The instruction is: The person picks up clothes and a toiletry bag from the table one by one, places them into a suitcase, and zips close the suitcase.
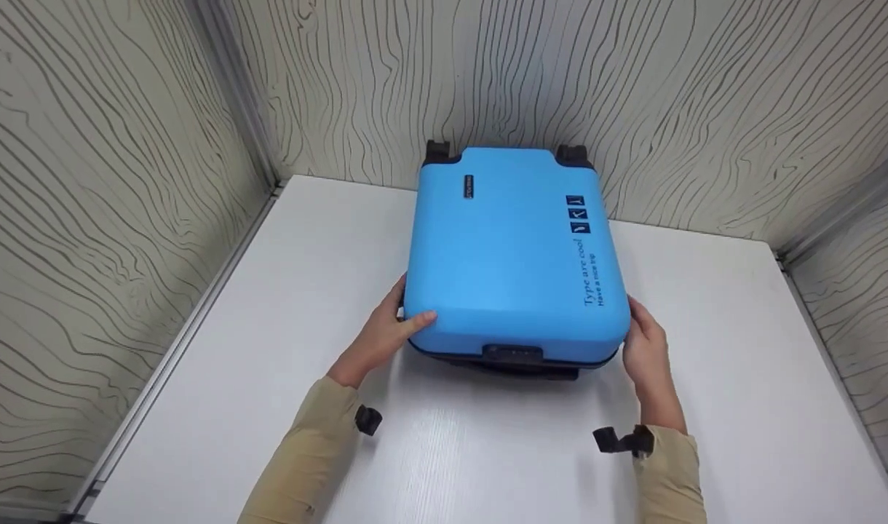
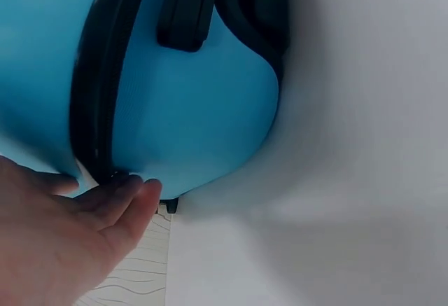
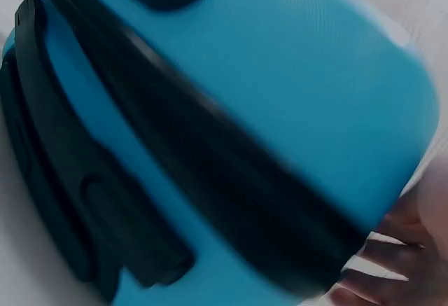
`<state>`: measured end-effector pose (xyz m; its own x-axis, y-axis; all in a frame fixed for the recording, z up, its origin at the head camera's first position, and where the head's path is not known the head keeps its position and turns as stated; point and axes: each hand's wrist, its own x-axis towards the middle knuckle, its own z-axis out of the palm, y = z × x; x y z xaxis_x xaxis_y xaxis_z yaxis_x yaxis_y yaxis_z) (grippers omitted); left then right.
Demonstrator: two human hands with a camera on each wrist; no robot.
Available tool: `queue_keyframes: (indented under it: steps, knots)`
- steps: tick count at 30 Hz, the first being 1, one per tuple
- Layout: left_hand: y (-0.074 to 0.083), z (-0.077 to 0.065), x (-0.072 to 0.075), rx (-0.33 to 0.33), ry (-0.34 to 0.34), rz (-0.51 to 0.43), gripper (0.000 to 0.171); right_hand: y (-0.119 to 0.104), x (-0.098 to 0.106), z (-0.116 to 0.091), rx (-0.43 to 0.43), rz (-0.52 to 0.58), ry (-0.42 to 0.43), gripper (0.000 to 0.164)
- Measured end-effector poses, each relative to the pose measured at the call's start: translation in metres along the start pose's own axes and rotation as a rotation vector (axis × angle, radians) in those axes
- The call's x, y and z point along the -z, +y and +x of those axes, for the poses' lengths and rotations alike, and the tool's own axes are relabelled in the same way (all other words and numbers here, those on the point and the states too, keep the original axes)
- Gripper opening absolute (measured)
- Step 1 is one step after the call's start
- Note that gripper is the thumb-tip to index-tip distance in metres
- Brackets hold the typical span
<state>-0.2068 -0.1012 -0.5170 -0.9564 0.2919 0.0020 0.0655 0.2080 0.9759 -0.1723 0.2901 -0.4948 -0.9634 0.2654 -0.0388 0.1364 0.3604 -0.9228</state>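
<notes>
A light blue hard-shell suitcase (image 1: 513,247) lies on its back on the white table, wheels toward the rear wall. Dark lettering and small square pictures run along its right side. My left hand (image 1: 382,335) grips the near left corner, its thumb on the upper shell and its fingers along the side. At the near right side, my right hand (image 1: 646,349) holds the shell; its fingertips are partly hidden behind the edge. The black carry handle (image 2: 189,12) and the dark zip band (image 2: 105,68) show in the left wrist view. The right wrist view is blurred.
The white table (image 1: 444,451) carries the suitcase. Wood-grain patterned panels (image 1: 342,87) stand behind it and at both sides, with metal edging along the left. A black strap piece (image 1: 369,420) is at the left cuff, another (image 1: 622,440) at the right.
</notes>
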Motion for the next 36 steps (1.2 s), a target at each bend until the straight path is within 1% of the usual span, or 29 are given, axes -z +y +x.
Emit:
queue_keyframes:
  steps: [1, 3, 7, 10, 13, 18, 21, 23, 25, 27, 28, 30, 31, 32, 34, 36]
  knots:
    - [0.0, 0.0, -0.001, -0.001, 0.01, -0.007, 0.106, 0.004, 0.001, 0.002, -0.026, 0.0, -0.037, 0.053]
    - [-0.002, 0.0, -0.003, -0.008, 0.031, -0.018, 0.106, 0.01, 0.001, 0.003, -0.048, -0.008, -0.073, 0.054]
    - [-0.004, -0.001, -0.005, -0.024, 0.076, -0.026, 0.101, 0.013, 0.002, 0.001, -0.046, -0.068, -0.076, 0.056]
    - [-0.005, -0.005, -0.006, -0.033, 0.097, -0.028, 0.097, 0.012, 0.003, -0.002, -0.042, -0.111, -0.101, 0.054]
    - [-0.004, -0.011, -0.006, -0.038, 0.099, -0.023, 0.096, 0.011, 0.008, -0.006, -0.032, -0.145, -0.138, 0.05]
    - [-0.002, -0.019, -0.007, -0.028, 0.091, 0.001, 0.097, 0.015, 0.02, -0.014, 0.021, -0.221, -0.199, 0.046]
    - [0.0, -0.019, -0.008, -0.035, 0.096, 0.005, 0.097, 0.016, 0.025, -0.016, 0.036, -0.235, -0.223, 0.046]
    - [0.001, -0.018, -0.009, -0.042, 0.099, -0.001, 0.096, 0.015, 0.025, -0.017, 0.025, -0.226, -0.233, 0.047]
    - [0.003, -0.017, -0.009, -0.057, 0.104, 0.007, 0.096, 0.012, 0.024, -0.016, 0.009, -0.224, -0.224, 0.047]
    - [0.008, -0.014, -0.009, -0.077, 0.137, 0.056, 0.098, 0.008, 0.022, -0.015, -0.004, -0.237, -0.214, 0.047]
    - [0.013, -0.013, -0.008, -0.098, 0.158, 0.091, 0.099, 0.006, 0.021, -0.014, -0.005, -0.247, -0.208, 0.047]
    - [0.023, -0.01, -0.008, -0.165, 0.197, 0.183, 0.1, 0.002, 0.021, -0.012, 0.001, -0.275, -0.198, 0.046]
    - [0.03, -0.009, -0.009, -0.204, 0.214, 0.246, 0.101, 0.001, 0.021, -0.012, 0.01, -0.293, -0.197, 0.046]
    - [0.036, -0.009, -0.01, -0.258, 0.219, 0.312, 0.101, 0.0, 0.021, -0.012, 0.018, -0.309, -0.198, 0.045]
    - [0.047, -0.008, -0.015, -0.37, 0.197, 0.46, 0.1, -0.001, 0.022, -0.012, 0.035, -0.346, -0.195, 0.046]
    - [0.056, -0.008, -0.024, -0.466, 0.157, 0.643, 0.099, -0.001, 0.022, -0.014, 0.039, -0.377, -0.189, 0.047]
